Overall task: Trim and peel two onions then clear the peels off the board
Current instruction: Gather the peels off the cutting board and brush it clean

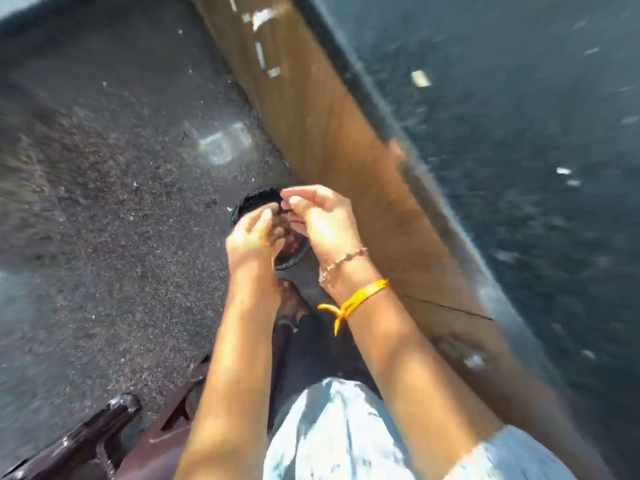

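Both my hands meet above a small round black bin (254,199) on the floor. My left hand (251,242) has its fingers curled around reddish-brown onion peels (289,239) held between the two hands. My right hand (323,220), with a bead bracelet and an orange thread at the wrist, pinches thumb and forefinger together at the top of the peels, over the bin's mouth. The frame is motion-blurred. No onions, board or knife are in view.
A brown wooden cabinet front (332,126) runs diagonally on the right, with a dark stone counter (519,133) beyond it. The speckled dark floor (121,168) fills the left. A dark brown furniture frame (104,434) sits at the bottom left. My foot (294,303) is beside the bin.
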